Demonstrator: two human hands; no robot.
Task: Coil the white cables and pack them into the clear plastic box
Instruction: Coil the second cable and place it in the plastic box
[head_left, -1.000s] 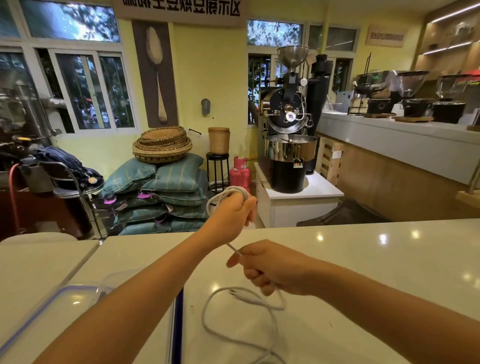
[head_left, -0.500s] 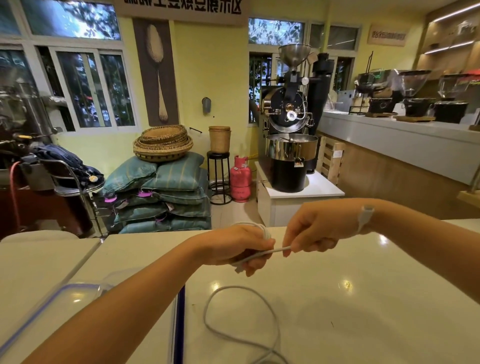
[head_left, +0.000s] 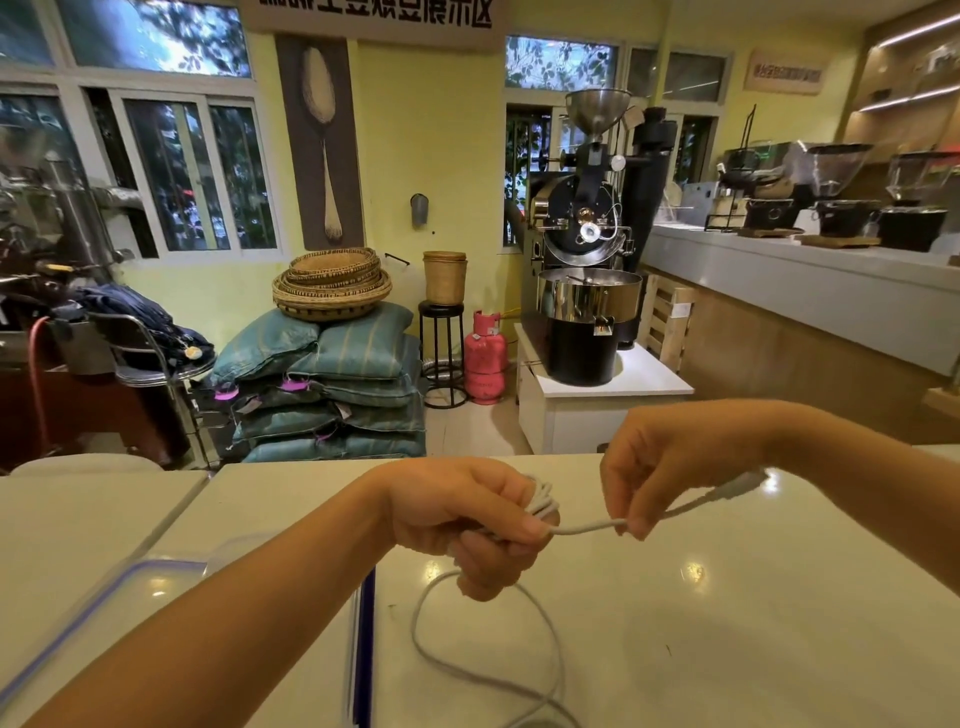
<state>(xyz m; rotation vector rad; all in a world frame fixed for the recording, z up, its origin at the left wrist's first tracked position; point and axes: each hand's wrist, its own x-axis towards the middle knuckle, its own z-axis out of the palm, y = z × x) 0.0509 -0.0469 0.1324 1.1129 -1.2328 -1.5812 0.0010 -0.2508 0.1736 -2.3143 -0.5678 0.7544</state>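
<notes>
My left hand (head_left: 467, 525) grips a small coil of white cable (head_left: 543, 501) above the white counter, its loops showing past the fingers. A short straight run of the cable leads right to my right hand (head_left: 660, 467), which pinches it near the end; the connector (head_left: 740, 483) sticks out behind the fingers. A second white cable (head_left: 519, 675) lies in a loose loop on the counter below my hands. The clear plastic box (head_left: 124, 587) with a blue-edged rim sits at the lower left, partly hidden by my left forearm.
The white counter (head_left: 727, 623) spreads to the right and front. A dark blue strip (head_left: 363, 649) runs beside the box. Beyond the counter's far edge stand a coffee roaster (head_left: 587, 260), stacked sacks (head_left: 332, 395) and a pink gas cylinder (head_left: 483, 358).
My left hand came down from in front of the sacks to counter height. My right hand rose from near the counter and moved right, drawing the cable end out taut.
</notes>
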